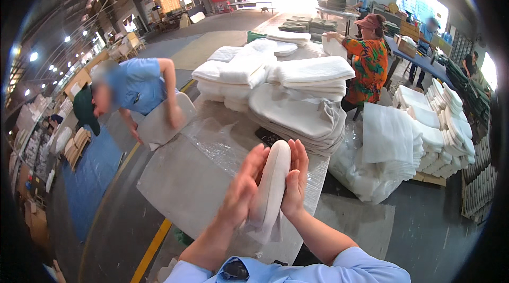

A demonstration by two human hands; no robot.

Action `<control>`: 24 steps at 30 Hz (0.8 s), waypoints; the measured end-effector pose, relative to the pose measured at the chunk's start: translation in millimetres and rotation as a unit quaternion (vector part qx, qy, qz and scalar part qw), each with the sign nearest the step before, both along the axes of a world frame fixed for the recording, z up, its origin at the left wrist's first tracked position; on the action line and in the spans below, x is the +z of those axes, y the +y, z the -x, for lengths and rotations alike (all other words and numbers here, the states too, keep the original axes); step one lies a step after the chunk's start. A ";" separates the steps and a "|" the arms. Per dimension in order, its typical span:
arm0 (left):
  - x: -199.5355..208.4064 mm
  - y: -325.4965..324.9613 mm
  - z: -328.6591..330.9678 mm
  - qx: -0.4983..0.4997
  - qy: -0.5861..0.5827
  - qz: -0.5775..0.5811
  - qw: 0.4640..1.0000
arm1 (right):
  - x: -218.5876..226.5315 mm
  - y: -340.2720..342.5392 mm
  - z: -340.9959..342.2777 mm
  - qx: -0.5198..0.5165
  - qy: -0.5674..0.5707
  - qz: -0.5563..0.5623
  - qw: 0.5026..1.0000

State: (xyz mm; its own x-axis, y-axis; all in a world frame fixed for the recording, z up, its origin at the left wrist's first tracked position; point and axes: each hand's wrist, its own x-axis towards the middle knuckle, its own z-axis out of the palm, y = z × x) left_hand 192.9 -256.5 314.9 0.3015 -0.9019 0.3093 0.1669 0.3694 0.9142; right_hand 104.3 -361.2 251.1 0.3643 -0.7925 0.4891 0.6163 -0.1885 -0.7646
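Observation:
A white fabric-covered cushion [272, 185] with a seam along its edge stands on its side between my palms, above the near end of the table. My left hand [243, 179], slightly blurred, lies along its left face. The right hand [295, 179] presses against its right face, fingers stretched up and thumb toward the edge. Loose thin white cloth [265, 232] hangs at the cushion's lower end. Just beyond my fingers, a dark flat object [268, 135] rests beside a stack of white padded pieces [302, 116].
The plastic-covered table [185, 177] carries folded white fabric stacks [313, 71]. At left, a co-worker [140, 87] handles a pale cushion [169, 121]; another person [368, 60] works beyond the stacks. White bundles [424, 118] and a plastic bag [366, 177] stand at right.

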 end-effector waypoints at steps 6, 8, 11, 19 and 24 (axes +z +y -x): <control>17.3 69.8 39.1 0.048 -0.262 -0.149 0.952 | 34.1 -18.9 9.4 0.064 0.094 0.140 0.984; 16.2 76.3 40.9 0.046 -0.247 -0.157 0.955 | 52.1 -24.2 12.7 0.154 0.133 0.173 0.964; 1.3 85.1 42.9 0.071 -0.305 -0.139 0.939 | 39.5 -15.5 -2.7 0.138 0.121 0.134 0.974; -6.5 92.6 38.2 0.041 -0.224 -0.064 0.972 | -1.1 -11.9 -4.2 0.259 0.128 -0.058 0.956; -24.3 64.2 15.0 0.161 -0.213 -0.101 0.958 | 60.2 10.4 12.0 0.338 0.061 -0.090 0.935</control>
State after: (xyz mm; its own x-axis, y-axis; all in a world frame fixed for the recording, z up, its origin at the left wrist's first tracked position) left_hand 177.9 -192.3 290.6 0.4601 -0.8376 0.2945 -0.3299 0.1467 0.9326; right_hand 92.3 -350.8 311.3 0.8559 -0.4271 0.2917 0.4539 0.3500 -0.8194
